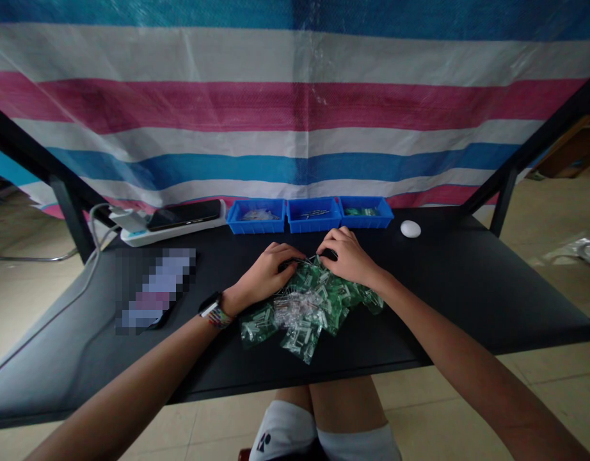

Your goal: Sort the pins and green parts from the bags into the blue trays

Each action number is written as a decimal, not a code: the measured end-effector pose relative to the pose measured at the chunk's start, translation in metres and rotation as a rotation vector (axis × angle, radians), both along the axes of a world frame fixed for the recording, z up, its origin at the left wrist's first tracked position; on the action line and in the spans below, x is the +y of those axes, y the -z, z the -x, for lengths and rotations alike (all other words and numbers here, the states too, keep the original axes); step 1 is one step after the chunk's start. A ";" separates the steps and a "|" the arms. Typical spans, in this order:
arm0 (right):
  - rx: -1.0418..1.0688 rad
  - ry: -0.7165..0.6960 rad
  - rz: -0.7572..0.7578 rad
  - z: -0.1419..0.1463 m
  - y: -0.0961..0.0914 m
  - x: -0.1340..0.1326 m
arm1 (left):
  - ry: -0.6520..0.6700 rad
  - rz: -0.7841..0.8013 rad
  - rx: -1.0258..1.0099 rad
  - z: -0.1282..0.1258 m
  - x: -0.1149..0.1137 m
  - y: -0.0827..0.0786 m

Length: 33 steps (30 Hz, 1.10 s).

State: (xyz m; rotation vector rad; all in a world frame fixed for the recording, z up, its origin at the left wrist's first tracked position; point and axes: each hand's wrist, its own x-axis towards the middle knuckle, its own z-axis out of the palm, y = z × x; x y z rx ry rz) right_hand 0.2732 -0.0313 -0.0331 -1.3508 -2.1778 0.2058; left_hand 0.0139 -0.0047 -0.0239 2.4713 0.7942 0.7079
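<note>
A heap of small clear bags with green parts (pixel 307 304) lies in the middle of the black table (pixel 468 282). My left hand (pixel 266 272) rests on the heap's far left side, fingers curled in a pinch. My right hand (pixel 347 256) sits on the heap's far right side, fingers also curled. Between the two hands a thin wire-like piece (pixel 304 260) shows; both hands seem to pinch it, though it is too small to name. A watch and a woven band (pixel 214 310) are on my left wrist.
Three blue trays (pixel 309 214) stand in a row at the table's back edge. A white power strip (pixel 132 232) with a dark phone (pixel 184 214) on it lies at back left, a blurred object (pixel 155 291) at left, a white round thing (pixel 410 228) at back right. A striped tarp hangs behind.
</note>
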 end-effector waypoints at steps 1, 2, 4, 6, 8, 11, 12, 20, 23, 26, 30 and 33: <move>0.010 -0.004 0.008 0.001 0.000 0.000 | 0.001 0.002 0.003 0.000 0.000 -0.001; 0.023 -0.006 0.019 0.001 0.000 0.001 | 0.002 0.003 0.005 -0.001 -0.001 -0.001; 0.050 -0.010 0.040 0.002 -0.001 0.001 | 0.005 0.005 0.008 -0.001 -0.001 -0.002; 0.085 -0.017 0.060 0.002 -0.003 0.001 | 0.007 0.007 0.007 -0.001 -0.001 -0.001; 0.129 -0.030 0.085 0.000 -0.007 0.002 | 0.012 0.008 0.005 -0.001 -0.001 -0.001; 0.262 -0.064 0.160 -0.004 -0.011 0.002 | 0.008 0.012 0.001 0.000 -0.001 0.000; 0.330 -0.080 0.198 -0.006 -0.012 0.002 | 0.008 0.014 0.001 0.000 -0.001 0.000; 0.928 -0.073 0.326 -0.012 -0.014 0.007 | -0.007 0.053 -0.004 0.000 -0.003 -0.002; 1.074 -0.058 0.394 -0.009 -0.014 0.005 | -0.026 0.047 -0.016 0.000 -0.005 -0.005; 1.155 -0.065 0.457 -0.005 -0.015 0.001 | -0.033 0.010 -0.039 -0.002 -0.006 -0.008; 1.172 -0.099 0.503 0.003 -0.013 -0.004 | -0.056 0.003 -0.109 -0.003 -0.009 -0.011; 1.150 -0.130 0.529 0.010 -0.012 -0.009 | -0.107 0.051 -0.199 -0.004 -0.010 -0.009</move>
